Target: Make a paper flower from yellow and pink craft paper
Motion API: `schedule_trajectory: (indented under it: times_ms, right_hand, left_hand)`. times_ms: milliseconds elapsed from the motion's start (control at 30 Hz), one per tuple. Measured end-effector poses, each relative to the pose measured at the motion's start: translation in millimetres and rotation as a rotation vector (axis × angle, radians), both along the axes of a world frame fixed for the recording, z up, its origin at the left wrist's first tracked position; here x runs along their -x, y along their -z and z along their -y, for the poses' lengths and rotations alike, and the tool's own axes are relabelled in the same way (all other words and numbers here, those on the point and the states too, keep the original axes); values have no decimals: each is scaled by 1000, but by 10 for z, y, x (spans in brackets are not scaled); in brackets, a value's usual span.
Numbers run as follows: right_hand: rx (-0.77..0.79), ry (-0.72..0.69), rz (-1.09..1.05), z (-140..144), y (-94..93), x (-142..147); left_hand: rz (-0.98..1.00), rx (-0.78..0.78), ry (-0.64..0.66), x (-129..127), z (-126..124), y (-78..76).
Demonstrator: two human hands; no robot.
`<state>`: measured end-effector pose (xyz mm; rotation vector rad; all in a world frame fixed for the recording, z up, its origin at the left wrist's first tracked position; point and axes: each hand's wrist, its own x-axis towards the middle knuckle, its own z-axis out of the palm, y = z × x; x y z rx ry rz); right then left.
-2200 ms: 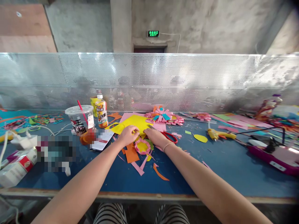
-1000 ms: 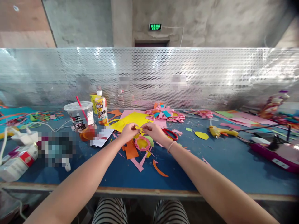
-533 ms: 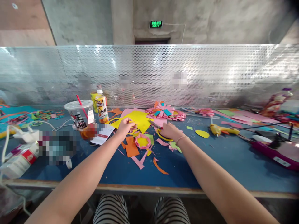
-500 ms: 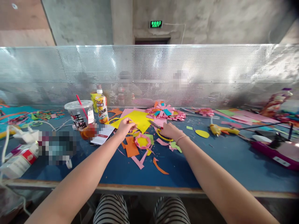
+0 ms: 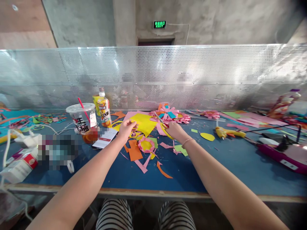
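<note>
My left hand (image 5: 127, 130) pinches the near-left part of a yellow paper sheet (image 5: 145, 124) and holds it over the table. Just right of the sheet, my right hand (image 5: 176, 130) grips a pair of scissors (image 5: 159, 118) with yellow handles. Its blades point up and to the left, apart from most of the paper; whether the tips touch anything I cannot tell. Below the hands lies a pink paper flower with a yellow centre (image 5: 146, 145), beside an orange paper piece (image 5: 135, 150). Behind the scissors sits a larger pink flower (image 5: 169, 113) with blue and orange pieces.
To the left stand a plastic cup with a red straw (image 5: 81, 118) and a drink bottle (image 5: 104, 110), near a white booklet (image 5: 105, 138). On the right lie a yellow glue gun (image 5: 229, 132), a yellow paper oval (image 5: 207, 136) and a purple device (image 5: 278, 156). A perforated metal screen (image 5: 153, 76) borders the back.
My right hand has turned the scissors, so the blades swing up and away from the yellow paper's right edge. My left hand has shifted slightly left and still holds the sheet.
</note>
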<state>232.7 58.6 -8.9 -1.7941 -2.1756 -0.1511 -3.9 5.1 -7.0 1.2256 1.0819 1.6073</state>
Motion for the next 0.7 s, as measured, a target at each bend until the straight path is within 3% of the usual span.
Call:
schedule_trajectory:
  times_ms: [133, 233, 467, 700]
  right_hand:
    - [-51, -161, -210, 155, -52, 236]
    - [15, -284, -362, 278, -34, 410]
    - [73, -539, -417, 392, 89, 525]
    - [148, -595, -459, 413, 90, 558]
  left_hand:
    - [-10, -91, -63, 11, -15, 3]
    - [18, -127, -90, 25, -30, 8]
    - [139, -146, -99, 10, -14, -32]
    - [162, -166, -85, 0, -16, -33]
